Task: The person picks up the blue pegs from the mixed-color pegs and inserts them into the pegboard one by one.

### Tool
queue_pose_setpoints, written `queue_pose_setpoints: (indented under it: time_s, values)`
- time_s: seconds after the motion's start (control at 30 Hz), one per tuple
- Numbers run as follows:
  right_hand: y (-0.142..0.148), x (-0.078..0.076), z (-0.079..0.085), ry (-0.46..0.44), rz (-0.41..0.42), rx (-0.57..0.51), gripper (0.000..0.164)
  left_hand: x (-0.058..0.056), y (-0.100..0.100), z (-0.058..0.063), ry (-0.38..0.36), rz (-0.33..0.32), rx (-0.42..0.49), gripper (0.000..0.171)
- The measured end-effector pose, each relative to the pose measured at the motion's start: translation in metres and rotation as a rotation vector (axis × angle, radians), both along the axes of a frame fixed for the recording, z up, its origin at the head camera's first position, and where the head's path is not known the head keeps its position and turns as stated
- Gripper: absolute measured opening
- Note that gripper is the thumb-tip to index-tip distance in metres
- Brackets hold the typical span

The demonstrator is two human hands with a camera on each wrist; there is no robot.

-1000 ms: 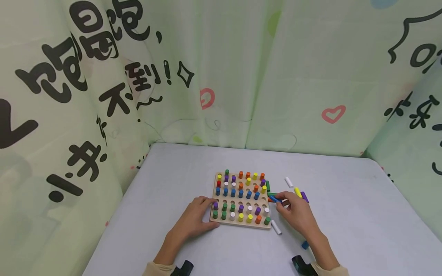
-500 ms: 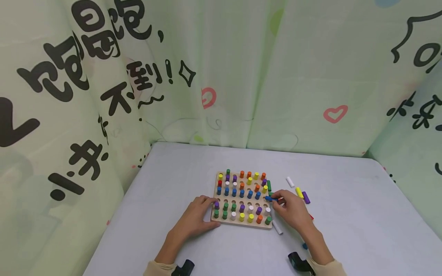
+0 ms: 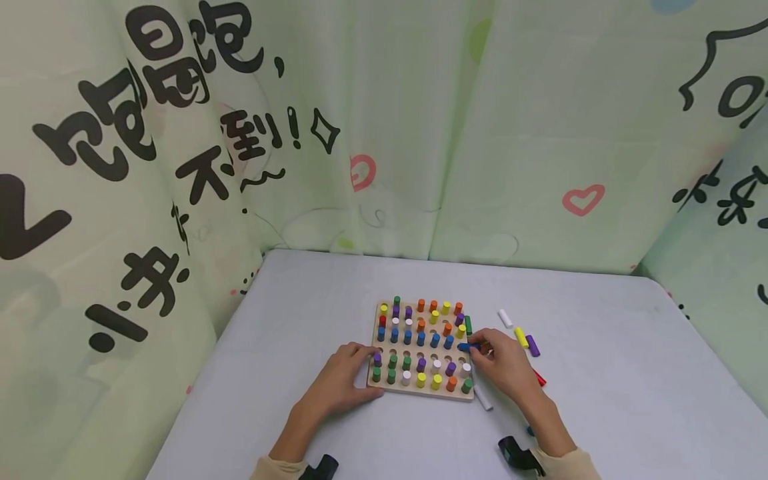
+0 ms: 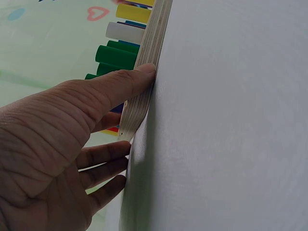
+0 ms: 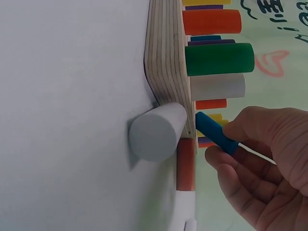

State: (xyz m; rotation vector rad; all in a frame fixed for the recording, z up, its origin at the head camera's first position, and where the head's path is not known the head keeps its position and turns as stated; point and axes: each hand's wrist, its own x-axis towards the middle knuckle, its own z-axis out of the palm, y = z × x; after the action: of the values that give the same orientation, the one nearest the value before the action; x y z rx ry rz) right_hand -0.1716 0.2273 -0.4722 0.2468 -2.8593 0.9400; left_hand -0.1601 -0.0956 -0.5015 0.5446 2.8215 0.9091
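A wooden pegboard (image 3: 420, 389) bears rows of coloured pegs. My left hand (image 3: 343, 380) rests at its near left corner, thumb against the front edge and fingertips along the left side. In the left wrist view the thumb lies straight along the layered wooden edge (image 4: 144, 91). My right hand (image 3: 504, 360) pinches a blue peg (image 5: 216, 133) between thumb and fingers at the board's right edge. The peg is tilted, its free end over a row of holes in front of the standing blue pegs (image 3: 421, 339). Whether that end touches a hole cannot be told.
Right of the board lie loose pegs: white (image 3: 505, 318), yellow (image 3: 521, 337), purple (image 3: 533, 345) and red (image 3: 540, 377). A green peg (image 3: 468, 325) lies against its right side, and a white one (image 3: 483, 399) by its near right corner. Green printed curtains (image 3: 480, 167) surround the table.
My right hand has moved left, bringing the blue peg from beside the board to over its right edge. A red peg now shows beyond the right wrist. The left hand keeps its place.
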Motion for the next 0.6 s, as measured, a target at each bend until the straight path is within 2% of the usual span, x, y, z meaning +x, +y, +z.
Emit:
queue_pose_setpoints:
  time_s: [0.6]
  values:
    - [-0.0096,-0.0035,0.0051,0.061,-0.013,-0.050,0.025,-0.0006,0.0008,-0.0020,-0.007,0.017,-0.008,0.072]
